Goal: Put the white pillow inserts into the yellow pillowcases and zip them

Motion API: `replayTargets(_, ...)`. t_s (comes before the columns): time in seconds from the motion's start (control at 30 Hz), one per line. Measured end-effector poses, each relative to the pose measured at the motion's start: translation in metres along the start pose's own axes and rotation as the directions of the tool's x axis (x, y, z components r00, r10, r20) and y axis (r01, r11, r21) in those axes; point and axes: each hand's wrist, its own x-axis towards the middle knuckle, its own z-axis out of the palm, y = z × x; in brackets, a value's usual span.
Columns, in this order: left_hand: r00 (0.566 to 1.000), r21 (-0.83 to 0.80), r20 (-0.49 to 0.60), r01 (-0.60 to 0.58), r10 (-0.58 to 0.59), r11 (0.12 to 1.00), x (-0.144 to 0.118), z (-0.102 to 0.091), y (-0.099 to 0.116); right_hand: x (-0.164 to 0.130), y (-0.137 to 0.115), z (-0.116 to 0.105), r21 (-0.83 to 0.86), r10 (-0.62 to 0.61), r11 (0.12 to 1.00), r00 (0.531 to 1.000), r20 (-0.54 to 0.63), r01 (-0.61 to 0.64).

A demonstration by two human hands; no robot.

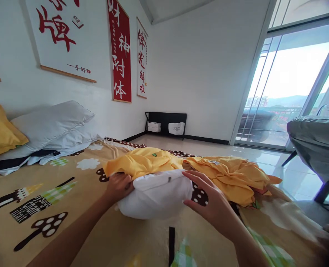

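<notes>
Both hands sit on a plump white fabric pillow point(155, 194), lying mid-bed on the tan mushroom-and-flower print bedsheet point(69, 207). Left hand point(119, 186) is at the pillow's 9 o'clock, fingers curled and clamped on its edge where a yellow cotton pillowcase point(142, 163) starts. Right hand point(209, 202) is at 3 o'clock, palm flat against the side w/ fingers spread, pressing, not gripping. Hands are well apart, pillow between them.

The yellow case bunches over the pillow's 11–12 o'clock edge, covering only that end as far as I can tell. A 2nd crumpled yellow cloth heap point(233, 178) lies at the pillow's 2 o'clock, touching or just beside the right hand's fingertips; can't tell which.

Risks, as a judgement:
- Right hand has no real grip, so if the left tugs hard the pillow likely slides toward 9 o'clock or rolls.
- Case opening isn't visible; bunched fabric could twist and jam a corner.
- Loose yellow heap is close enough to get caught by the right fingers and dragged along.
- Sheet may ruck up under the pillow.

Grey and white stacked pillows point(50, 129) and a yellow square cushion point(0, 128) rest at 10 o'clock by the wall, well apart.
</notes>
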Motion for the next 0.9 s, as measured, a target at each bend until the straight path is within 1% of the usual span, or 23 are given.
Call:
replayTargets(0.03,0.998,0.005,0.047,0.05,-0.05,0.999,0.004,-0.003,-0.007,0.0,0.003,0.005,-0.06,0.027,0.998,0.999,-0.039,-0.029)
replayTargets(0.07,0.988,0.003,0.121,0.1,-0.099,0.995,0.009,-0.009,-0.012,0.0,0.006,0.013,-0.113,0.067,0.991,0.995,-0.072,-0.075)
replayTargets(0.1,0.963,-0.001,0.225,0.149,-0.145,0.989,0.015,-0.018,-0.014,0.0,0.008,0.023,-0.159,0.114,0.979,0.989,-0.092,-0.128)
replayTargets(0.13,0.919,-0.004,0.353,0.192,-0.178,0.981,0.022,-0.03,-0.013,0.001,0.009,0.035,-0.201,0.154,0.965,0.984,-0.095,-0.17)
replayTargets(0.17,0.853,-0.007,0.487,0.217,-0.186,0.976,0.03,-0.044,-0.009,0.002,0.01,0.047,-0.246,0.172,0.951,0.982,-0.077,-0.186)
replayTargets(0.2,0.782,-0.02,0.601,0.225,-0.168,0.974,0.038,-0.06,-0.003,0.003,0.01,0.059,-0.294,0.162,0.94,0.985,-0.052,-0.17)
replayTargets(0.23,0.722,-0.052,0.68,0.217,-0.125,0.975,0.048,-0.076,0.006,0.003,0.008,0.07,-0.341,0.119,0.932,0.992,-0.036,-0.124)
replayTargets(0.27,0.702,-0.104,0.709,0.206,-0.073,0.973,0.058,-0.091,0.017,0.003,0.005,0.08,-0.381,0.049,0.923,0.998,-0.045,-0.062)
replayTargets(0.3,0.726,-0.168,0.687,0.203,-0.033,0.965,0.068,-0.102,0.028,0.002,0.001,0.088,-0.407,-0.044,0.913,0.996,-0.078,0.009)
replayTargets(0.33,0.772,-0.229,0.635,0.2,-0.009,0.953,0.078,-0.108,0.039,0.0,-0.004,0.094,-0.418,-0.156,0.904,0.98,-0.127,0.09)
replayTargets(0.37,0.813,-0.261,0.582,0.187,-0.001,0.947,0.087,-0.11,0.048,-0.003,-0.01,0.098,-0.415,-0.274,0.892,0.945,-0.178,0.181)
replayTargets(0.4,0.837,-0.26,0.547,0.169,0.001,0.951,0.093,-0.106,0.056,-0.005,-0.017,0.1,-0.405,-0.383,0.871,0.899,-0.211,0.276)
replayTargets(0.43,0.847,-0.238,0.532,0.158,-0.007,0.958,0.098,-0.099,0.061,-0.008,-0.023,0.101,-0.395,-0.472,0.844,0.853,-0.222,0.364)
replayTargets(0.47,0.84,-0.204,0.542,0.154,-0.019,0.967,0.099,-0.088,0.064,-0.01,-0.029,0.1,-0.386,-0.532,0.816,0.819,-0.216,0.429)
replayTargets(0.5,0.824,-0.171,0.566,0.157,-0.033,0.973,0.098,-0.076,0.065,-0.012,-0.034,0.099,-0.382,-0.565,0.797,0.801,-0.196,0.468)
replayTargets(0.53,0.809,-0.145,0.585,0.169,-0.053,0.975,0.094,-0.064,0.065,-0.014,-0.038,0.097,-0.38,-0.574,0.789,0.801,-0.173,0.483)
replayTargets(0.6,0.789,-0.124,0.611,0.187,-0.073,0.975,0.084,-0.044,0.061,-0.016,-0.044,0.095,-0.368,-0.552,0.8,0.821,-0.144,0.474)
replayTargets(0.67,0.772,-0.08,0.629,0.186,-0.096,0.979,0.074,-0.033,0.057,-0.016,-0.047,0.093,-0.364,-0.503,0.83,0.85,-0.16,0.423)
replayTargets(0.7,0.758,-0.047,0.641,0.189,-0.116,0.981,0.072,-0.031,0.055,-0.016,-0.048,0.093,-0.366,-0.466,0.849,0.866,-0.179,0.381)
replayTargets(0.77,0.714,0.023,0.679,0.211,-0.17,0.977,0.07,-0.032,0.052,-0.016,-0.05,0.092,-0.395,-0.373,0.88,0.897,-0.235,0.263)
replayTargets(0.83,0.672,0.07,0.706,0.246,-0.222,0.967,0.071,-0.036,0.05,-0.016,-0.052,0.091,-0.444,-0.28,0.887,0.913,-0.295,0.129)
replayTargets(0.9,0.66,0.08,0.71,0.27,-0.245,0.959,0.072,-0.037,0.048,-0.017,-0.051,0.091,-0.474,-0.19,0.881,0.931,-0.312,0.02)
